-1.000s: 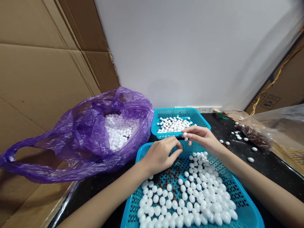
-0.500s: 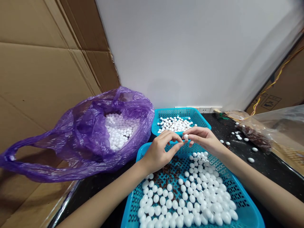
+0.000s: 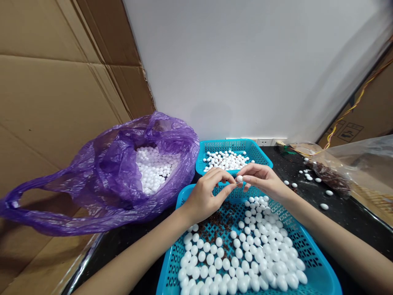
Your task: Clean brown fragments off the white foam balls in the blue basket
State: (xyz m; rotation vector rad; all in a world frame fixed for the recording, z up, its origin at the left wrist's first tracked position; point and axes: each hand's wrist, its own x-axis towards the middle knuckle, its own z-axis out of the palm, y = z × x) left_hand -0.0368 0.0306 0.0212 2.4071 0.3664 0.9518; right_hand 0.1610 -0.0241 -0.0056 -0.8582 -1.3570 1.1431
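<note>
My right hand [image 3: 263,179] pinches a small white ball [image 3: 239,178] between thumb and fingers, above the near blue basket [image 3: 319,262]. Beside it, the thumb and forefinger of my left hand [image 3: 207,194] are pressed together close against the ball. Whatever sits in that left pinch is too small to make out. Below, many white balls [image 3: 245,268] fill the front and right of the near basket. Small reddish-brown bits [image 3: 216,225] lie on its mesh floor under my left hand.
A second blue basket [image 3: 265,157] with smaller-looking white balls stands behind. At left is an open purple plastic bag [image 3: 101,176] of white balls, beside cardboard [image 3: 55,90]. Loose balls [image 3: 324,206] and a clear bag of brown bits [image 3: 330,177] lie right on the black tabletop [image 3: 346,223].
Almost nothing differs. The white ball and my right fingertips have shifted very slightly left and down, toward my left fingertips.
</note>
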